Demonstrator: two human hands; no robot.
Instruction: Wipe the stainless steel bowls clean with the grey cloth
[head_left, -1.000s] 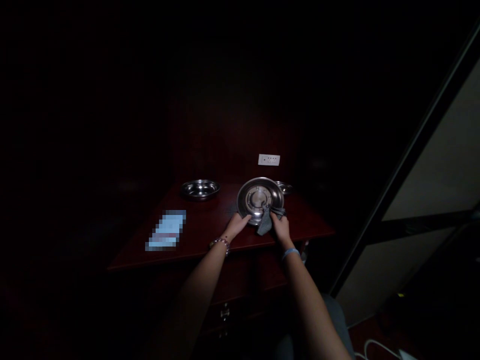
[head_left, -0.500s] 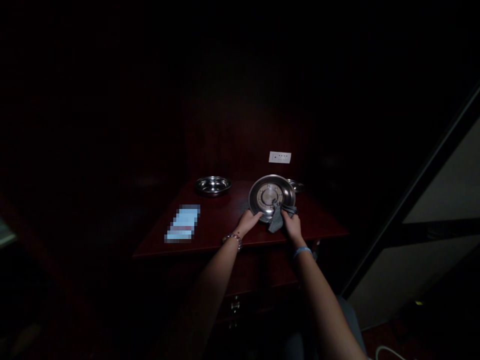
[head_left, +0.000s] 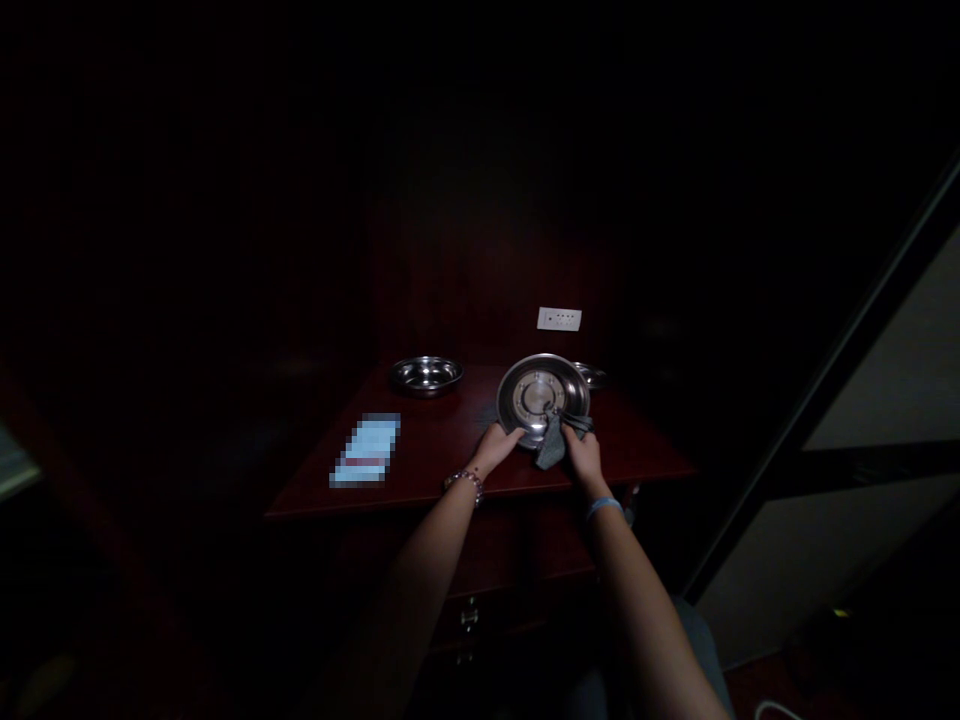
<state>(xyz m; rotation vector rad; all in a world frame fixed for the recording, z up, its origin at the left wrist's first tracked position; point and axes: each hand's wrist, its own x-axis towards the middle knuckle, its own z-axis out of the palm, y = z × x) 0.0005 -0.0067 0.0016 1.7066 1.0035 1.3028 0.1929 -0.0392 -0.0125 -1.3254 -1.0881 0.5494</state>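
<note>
The bowl (head_left: 540,385) is held tilted over the right half of the desk (head_left: 439,450), between front and back edges; whether its lower rim touches the wood, I cannot tell. The slant seems meant to turn its round face toward the person, within easy reach of both hands. A second bowl (head_left: 427,376) sits near the back left corner and a third bowl (head_left: 594,377), partly hidden, near the back right, which leaves the front edge free for handling. A pixelated pale thing (head_left: 366,450) lies toward the left edge. The left hand (head_left: 495,448) closes narrowly on the near left rim, thumb on top, probably steadying it. The right hand (head_left: 586,456) is bunched around a grey cloth (head_left: 552,447), pressing it against the near right side.
</note>
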